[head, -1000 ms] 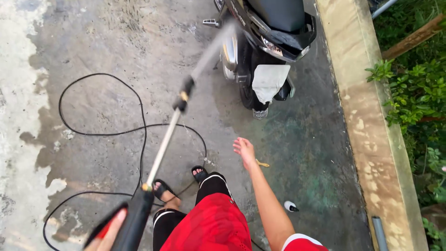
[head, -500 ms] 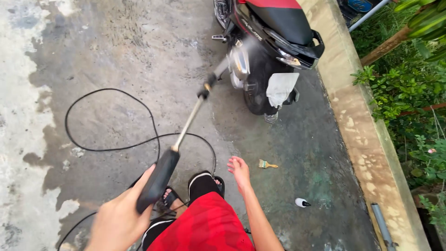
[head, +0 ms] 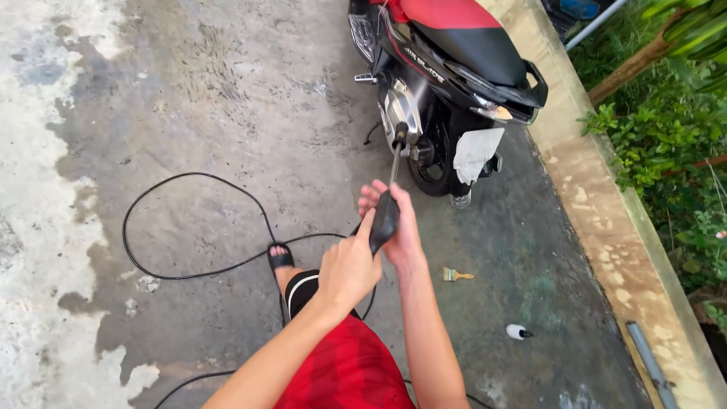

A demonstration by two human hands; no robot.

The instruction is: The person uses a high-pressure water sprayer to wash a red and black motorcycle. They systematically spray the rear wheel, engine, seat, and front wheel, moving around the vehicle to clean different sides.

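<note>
One spray lance [head: 389, 193] sits near the middle of the view, gripped by two hands. The left hand [head: 350, 266] is closed round the black grip at the near end, thumb lying along it. The right hand [head: 394, 225] cups the grip from beyond and to the right, fingers [head: 369, 198] loosely curled and showing past it; it touches the grip, though how tightly it clasps I cannot tell. The lance's long axis runs almost straight away from the person, pointing to about 12 o'clock with a slight lean toward 1, its thin rod ending in a dark nozzle [head: 400, 137] just beside the rear of one scooter [head: 447, 83]. The scooter, black with a red seat, stands at 12 to 1 o'clock, its rear wheel and a pale mudflap [head: 475, 154] facing the person. One black hose [head: 189, 220] loops over the wet concrete floor [head: 227, 98] at 9 o'clock. One sandalled foot [head: 281, 257] shows at 7 o'clock of the hands, above red shorts [head: 344, 375]. One small brush [head: 457, 275] lies at 4 o'clock, and one small white thing [head: 517, 332] lies farther out at 5 o'clock. A concrete kerb [head: 606, 212] runs along the right, with green plants [head: 666, 136] beyond it
</note>
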